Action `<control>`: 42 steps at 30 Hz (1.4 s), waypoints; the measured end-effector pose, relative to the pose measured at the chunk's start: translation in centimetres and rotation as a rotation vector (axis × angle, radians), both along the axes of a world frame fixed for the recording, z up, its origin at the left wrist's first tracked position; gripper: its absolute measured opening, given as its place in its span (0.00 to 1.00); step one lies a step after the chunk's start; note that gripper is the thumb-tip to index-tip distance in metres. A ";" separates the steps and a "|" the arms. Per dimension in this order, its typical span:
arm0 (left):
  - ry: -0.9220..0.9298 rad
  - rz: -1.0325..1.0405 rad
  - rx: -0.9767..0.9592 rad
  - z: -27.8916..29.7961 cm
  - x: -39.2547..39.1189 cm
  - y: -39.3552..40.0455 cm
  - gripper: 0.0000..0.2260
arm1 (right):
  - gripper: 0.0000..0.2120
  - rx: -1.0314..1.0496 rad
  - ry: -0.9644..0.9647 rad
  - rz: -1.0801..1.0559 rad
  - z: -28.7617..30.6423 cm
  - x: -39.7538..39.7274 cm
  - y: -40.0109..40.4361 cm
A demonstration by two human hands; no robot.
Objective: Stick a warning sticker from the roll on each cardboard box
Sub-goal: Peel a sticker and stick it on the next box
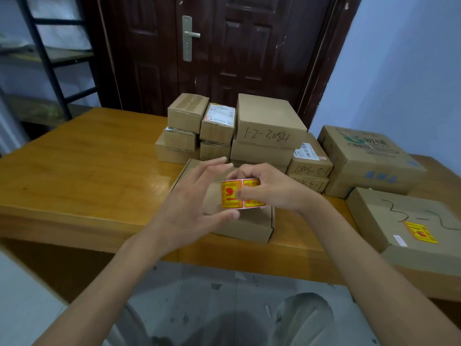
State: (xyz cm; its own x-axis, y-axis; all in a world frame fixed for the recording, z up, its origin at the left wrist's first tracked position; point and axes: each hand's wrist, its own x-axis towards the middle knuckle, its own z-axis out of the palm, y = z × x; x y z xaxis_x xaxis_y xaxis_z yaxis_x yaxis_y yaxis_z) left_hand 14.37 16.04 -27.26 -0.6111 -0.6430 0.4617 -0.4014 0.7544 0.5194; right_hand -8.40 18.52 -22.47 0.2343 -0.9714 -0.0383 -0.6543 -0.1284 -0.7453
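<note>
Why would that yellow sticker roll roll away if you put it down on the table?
It might, since the sticker roll is round like a wheel; laid flat on its side it would probably stay. It looks light, because the right hand grips it with fingertips alone. The shiny table looks smooth, so it could also slide.

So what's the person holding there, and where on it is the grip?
The right hand grips the roll of warning stickers around its outer band. The left hand is open beside it, thumb near its lower edge.
</note>
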 end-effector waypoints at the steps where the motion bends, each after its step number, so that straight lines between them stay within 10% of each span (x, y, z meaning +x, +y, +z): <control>1: 0.068 -0.044 0.096 0.1 -0.4 -0.3 0.33 | 0.11 -0.009 0.025 0.015 0.0 0.6 -0.3; 8: 0.298 0.029 0.278 -1.3 0.5 -2.4 0.22 | 0.29 -0.117 -0.074 -0.078 -1.2 1.3 -0.2; 19: 0.193 0.173 0.325 -2.2 0.1 -2.7 0.25 | 0.21 -0.081 -0.629 -0.257 -3.2 1.2 1.5; 34: 0.268 -0.056 0.373 -0.7 -0.7 -2.5 0.09 | 0.06 -0.613 0.068 -0.400 -4.0 2.5 -0.2; 42: 0.318 -0.024 0.318 -1.0 0.6 -1.6 0.09 | 0.21 -0.595 0.143 -0.281 -4.5 2.3 1.2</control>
